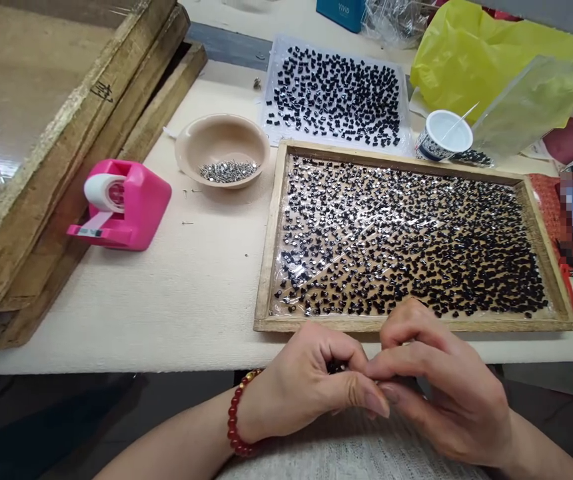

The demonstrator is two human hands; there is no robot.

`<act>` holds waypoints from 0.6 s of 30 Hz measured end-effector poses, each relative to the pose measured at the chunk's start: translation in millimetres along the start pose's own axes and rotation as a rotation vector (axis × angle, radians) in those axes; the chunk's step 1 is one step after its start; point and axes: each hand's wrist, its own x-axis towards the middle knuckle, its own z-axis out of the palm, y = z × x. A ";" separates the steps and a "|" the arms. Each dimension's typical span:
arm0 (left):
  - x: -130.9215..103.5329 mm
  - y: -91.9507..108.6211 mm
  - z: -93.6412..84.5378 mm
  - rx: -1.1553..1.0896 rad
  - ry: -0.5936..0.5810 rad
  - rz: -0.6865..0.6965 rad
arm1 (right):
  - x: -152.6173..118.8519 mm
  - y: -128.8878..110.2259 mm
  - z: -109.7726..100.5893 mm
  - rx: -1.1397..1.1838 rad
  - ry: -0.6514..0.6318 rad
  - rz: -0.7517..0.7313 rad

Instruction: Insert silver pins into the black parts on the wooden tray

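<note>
My left hand (pixel 316 380), with a red bead bracelet (pixel 235 417) at the wrist, is closed at the table's front edge, and small dark bits show inside its curled fingers. My right hand (pixel 441 380) meets it, thumb and index finger pinched at the left fingertips; what they pinch is too small to name. Just beyond both hands lies a wooden-framed tray (pixel 316 325) covered with small black pieces with shiny metal parts. Behind it, a white sheet (pixel 281 63) bears many black pieces. A beige oval bowl (pixel 221 137) holds silvery pins.
A pink tape dispenser (pixel 149 200) stands left, beside stacked wooden frames (pixel 81 140). Loose pins lie near the bowl. At the back right are a patterned cup (pixel 429 147) with a stick, a yellow bag (pixel 466 60) and a clear plastic bag (pixel 531 107). A blue box (pixel 341 13) sits behind.
</note>
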 end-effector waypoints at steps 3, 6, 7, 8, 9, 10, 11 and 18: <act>-0.1 0.5 0.8 -0.021 -0.026 -0.016 | -0.1 2.6 -0.7 0.050 -0.002 0.018; 0.1 -0.5 0.5 -0.063 -0.053 -0.015 | 1.2 4.5 -0.5 0.063 0.007 0.032; 0.7 -1.1 0.4 -0.059 -0.050 -0.003 | 1.5 4.6 0.1 0.066 0.014 0.035; 1.6 -1.9 0.3 -0.047 -0.046 0.013 | 1.6 4.7 0.8 0.072 0.024 0.039; 2.5 -2.7 0.3 -0.031 -0.047 0.029 | 1.5 4.9 1.5 0.079 0.034 0.042; 3.1 -3.5 0.2 -0.017 -0.052 0.039 | 1.0 5.4 2.0 0.087 0.048 0.044; 3.3 -4.0 0.2 -0.009 -0.061 0.045 | 0.4 6.4 2.1 0.092 0.064 0.044; -8.5 3.9 -2.6 -0.042 -0.065 -0.026 | -4.5 26.1 -8.9 -0.343 0.322 0.098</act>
